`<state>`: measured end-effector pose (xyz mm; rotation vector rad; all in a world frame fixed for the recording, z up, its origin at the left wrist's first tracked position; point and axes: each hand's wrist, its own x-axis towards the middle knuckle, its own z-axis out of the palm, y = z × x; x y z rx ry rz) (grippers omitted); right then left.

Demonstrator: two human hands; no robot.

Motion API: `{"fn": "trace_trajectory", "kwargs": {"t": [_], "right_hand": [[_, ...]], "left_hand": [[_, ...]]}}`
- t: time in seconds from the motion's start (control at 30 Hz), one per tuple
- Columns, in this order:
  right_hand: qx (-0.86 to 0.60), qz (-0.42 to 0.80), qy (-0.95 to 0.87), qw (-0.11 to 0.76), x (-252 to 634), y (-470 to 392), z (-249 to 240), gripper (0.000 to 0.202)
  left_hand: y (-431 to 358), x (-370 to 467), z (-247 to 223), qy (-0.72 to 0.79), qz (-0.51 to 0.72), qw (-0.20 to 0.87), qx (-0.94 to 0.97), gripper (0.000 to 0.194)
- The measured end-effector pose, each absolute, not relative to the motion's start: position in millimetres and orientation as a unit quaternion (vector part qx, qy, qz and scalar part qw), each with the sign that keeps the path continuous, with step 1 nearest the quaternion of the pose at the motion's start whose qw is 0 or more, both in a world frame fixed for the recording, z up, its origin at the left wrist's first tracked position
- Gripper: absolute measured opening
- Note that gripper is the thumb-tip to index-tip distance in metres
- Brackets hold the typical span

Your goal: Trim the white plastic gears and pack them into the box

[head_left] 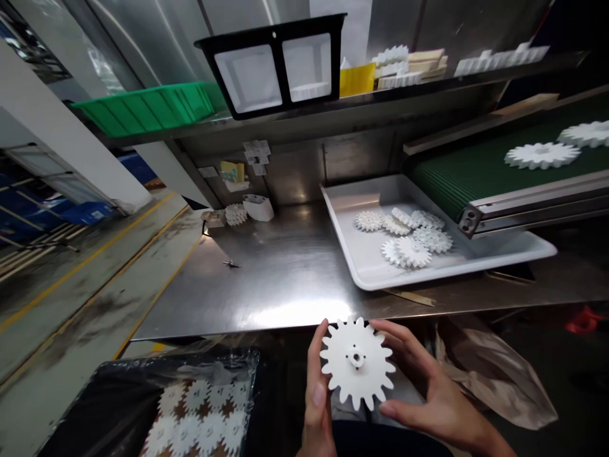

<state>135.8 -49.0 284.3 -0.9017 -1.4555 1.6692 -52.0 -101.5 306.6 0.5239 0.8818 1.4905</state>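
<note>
person's l hand & r hand grip a white gear by opp sides of its toothed rim, hub face in view, just off the front edge of the counter; prob best w/ a light, even hold both sides so it doesn't tip, hub uncovered, no tooth knocking that edge or the tray toward the counter's r end
</note>
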Motion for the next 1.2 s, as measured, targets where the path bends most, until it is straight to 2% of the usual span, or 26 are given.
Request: {"fn": "trace_trajectory", "kwargs": {"t": [0.2,0.37,0.57,0.93,1.1,1.2], "right_hand": [[-0.342,0.664,-0.554,0.367,132.8,-48.2,289.7,0.088],[-0.342,0.671,-0.545,0.368,132.3,-48.9,293.9,0.087],[-0.334,0.673,-0.542,0.378,132.5,-49.3,292.3,0.080],[-0.329,0.683,-0.531,0.379,129.5,-42.1,291.0,0.078],[-0.291,0.721,-0.509,0.369,126.8,-37.9,302.4,0.072],[-0.253,0.742,-0.533,0.318,124.3,-35.1,313.2,0.073]], "left_hand": [[-107.7,-55.2,306.5,0.382,0.615,0.607,0.328,0.094],[-110.2,-58.9,307.6,0.361,0.606,0.628,0.330,0.095],[-107.6,-60.6,306.6,0.390,0.583,0.617,0.357,0.111],[-117.5,-72.6,294.3,0.418,0.582,0.567,0.406,0.104],[-111.5,-93.7,293.9,0.497,0.588,0.464,0.438,0.074],[-103.0,-99.5,298.5,0.458,0.566,0.562,0.392,0.073]]}}
